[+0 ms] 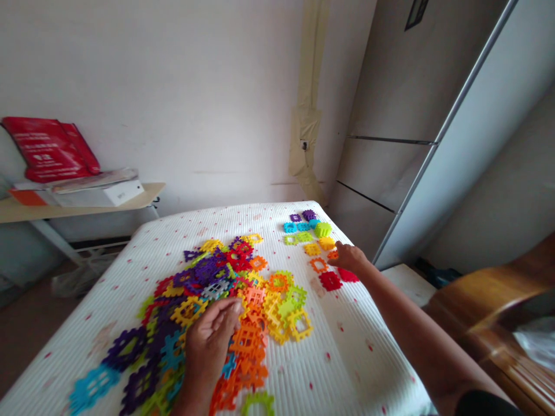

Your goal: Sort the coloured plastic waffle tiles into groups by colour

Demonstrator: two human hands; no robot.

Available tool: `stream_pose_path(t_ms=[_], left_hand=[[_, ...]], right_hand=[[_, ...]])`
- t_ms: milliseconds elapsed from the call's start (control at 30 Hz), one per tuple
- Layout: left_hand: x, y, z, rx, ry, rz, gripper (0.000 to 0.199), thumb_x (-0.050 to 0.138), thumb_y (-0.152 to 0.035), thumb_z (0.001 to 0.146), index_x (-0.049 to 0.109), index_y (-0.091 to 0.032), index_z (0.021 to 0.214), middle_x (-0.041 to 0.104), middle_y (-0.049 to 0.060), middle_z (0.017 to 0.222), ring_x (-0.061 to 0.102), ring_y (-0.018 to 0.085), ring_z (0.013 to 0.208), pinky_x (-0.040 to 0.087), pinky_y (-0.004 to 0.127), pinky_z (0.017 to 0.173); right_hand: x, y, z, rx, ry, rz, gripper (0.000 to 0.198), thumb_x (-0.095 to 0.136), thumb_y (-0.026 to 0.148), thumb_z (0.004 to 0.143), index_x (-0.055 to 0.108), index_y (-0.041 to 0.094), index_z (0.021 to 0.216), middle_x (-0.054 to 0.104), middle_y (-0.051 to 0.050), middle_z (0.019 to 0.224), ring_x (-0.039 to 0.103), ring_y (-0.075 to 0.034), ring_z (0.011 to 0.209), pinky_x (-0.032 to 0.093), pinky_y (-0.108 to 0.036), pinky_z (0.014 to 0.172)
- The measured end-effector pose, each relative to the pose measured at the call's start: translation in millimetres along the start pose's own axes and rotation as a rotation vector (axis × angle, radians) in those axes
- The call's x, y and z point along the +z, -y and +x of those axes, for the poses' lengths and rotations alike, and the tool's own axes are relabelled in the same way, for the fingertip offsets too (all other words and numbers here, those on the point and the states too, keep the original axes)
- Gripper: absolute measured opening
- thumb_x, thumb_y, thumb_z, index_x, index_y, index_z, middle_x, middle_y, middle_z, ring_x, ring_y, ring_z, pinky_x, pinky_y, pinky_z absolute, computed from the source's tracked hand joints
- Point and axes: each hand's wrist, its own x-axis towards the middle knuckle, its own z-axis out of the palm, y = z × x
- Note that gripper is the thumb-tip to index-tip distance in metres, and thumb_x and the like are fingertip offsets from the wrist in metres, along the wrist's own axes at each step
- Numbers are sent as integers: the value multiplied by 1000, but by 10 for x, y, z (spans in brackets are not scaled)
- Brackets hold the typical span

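My right hand [352, 257] reaches to the sorted tiles at the far right, its fingers closed on a small orange notched plastic tile [332, 255]. Around it lie a yellow tile [312, 249], an orange square frame [318, 265] and a red tile [330, 281]. Over the big mixed heap of interlocking tiles [249, 338], my left hand [210, 335] hovers with fingers curled and the thumb against them. Nothing shows in its grip. Orange, purple, yellow, blue, green and red pieces overlap in the heap, partly hidden by the left hand.
A white ribbed cover [329, 358] lies over the table. Behind the sorted rows are a green stack [323, 229] and a purple stack [309, 215]. A grey fridge [390, 115] stands at right, a wooden chair [489, 294] nearer. A side table [151, 190] holds boxes and a red bag [47, 150].
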Motion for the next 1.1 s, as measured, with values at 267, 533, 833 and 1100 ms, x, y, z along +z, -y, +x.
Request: stream_pose_path(t_ms=[267,533,833,1100], left_hand=[[4,1,12,-8,-5,14,37,66,-49,66,66,-16,81,61,-1,55,55,13,53,47,23,52],[7,-16,4,2,0,24,36,65,-49,67,66,-16,81,60,-1,55,55,13,53,47,22,52],[-10,15,1,15,8,19,35,65,-48,68,66,-16,83,62,0,57,54,13,53,46,22,52],[18,-49,-13,12,10,21,34,64,-47,69,66,-15,81,60,-1,55,54,13,52,45,23,50]], right_hand=[[17,17,-21,41,-16,13,58,61,52,76,49,10,114,65,-19,103,64,-30,95,47,-33,71],[44,55,-14,59,-23,33,53,60,45,78,47,10,116,64,-18,103,63,-29,96,46,-31,71],[77,81,-5,86,-38,20,51,58,43,79,46,11,116,64,-17,102,64,-28,94,45,-30,69],[86,55,-38,85,-80,34,48,56,46,82,48,11,113,64,-17,99,64,-29,92,46,-32,69]])
